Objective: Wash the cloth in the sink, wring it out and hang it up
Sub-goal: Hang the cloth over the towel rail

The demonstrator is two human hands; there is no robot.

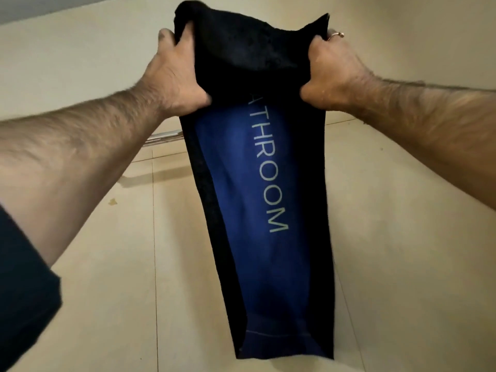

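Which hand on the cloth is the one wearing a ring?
The right hand, gripping the cloth's right edge: a ring shows on one finger. The left hand, on the left edge, shows none.

Soft dim light, slight blur, wide-angle edge distortion

The cloth [257, 162] hides most of the metal rail [163, 136] and the word's first letter.

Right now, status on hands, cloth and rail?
Left hand and right hand both grip the cloth up top. Cloth hangs long against the tiled wall. Rail behind it, partly hidden; nothing blocking.
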